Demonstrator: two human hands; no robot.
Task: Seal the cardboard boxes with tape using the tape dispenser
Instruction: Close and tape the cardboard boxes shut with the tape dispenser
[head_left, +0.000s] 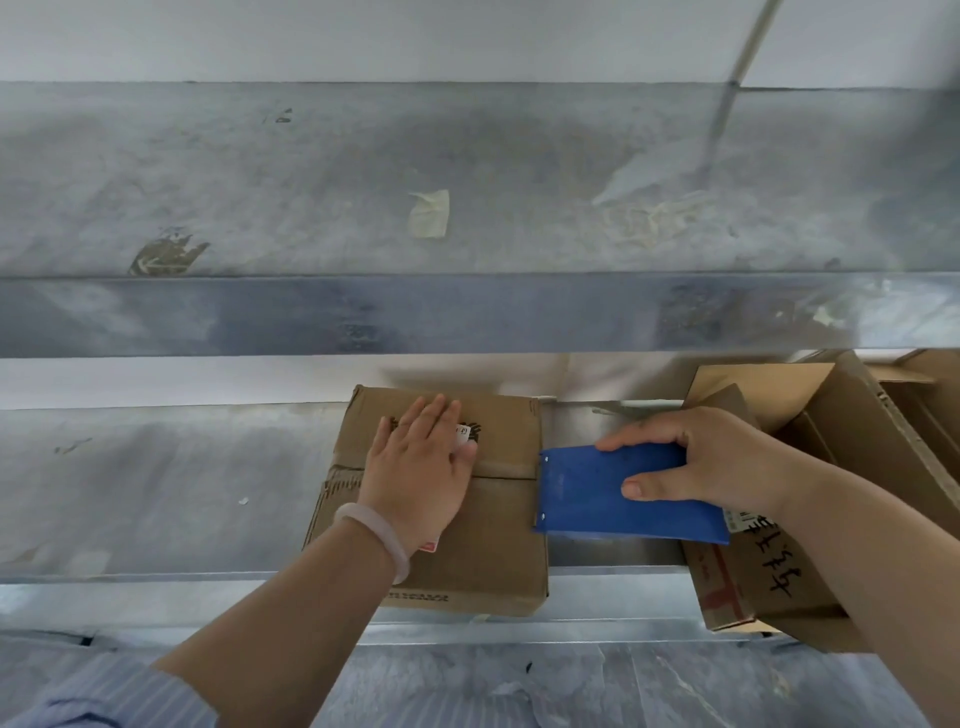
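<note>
your left hand (415, 467) lies flat on one closed box (498, 551); your right hand (701, 457) grips one blue tape dispenser (587, 499), grey metal shelf (156, 493) beneath.

- The cardboard box (498, 525) is matt brown corrugated board, scuffed, with its left side rough and torn so that the fluting shows.
- The tape dispenser (587, 488) has a smooth blue shell with a faint sheen, plastic or painted metal, and small shiny rivets along its left edge.
- The shelf (156, 483) is grey sheet metal with a dull, mottled sheen, stained and scratched.
- The scrap of tape (429, 214) on the upper level is pale, papery, crinkled and matt.
- The bracelet (374, 525) is smooth, glossy and milky-translucent, like stone or glass.
- The sleeve (104, 696) is soft, finely striped light-blue cloth.
- The second box (753, 587) is matt cardboard with black marker strokes.
</note>
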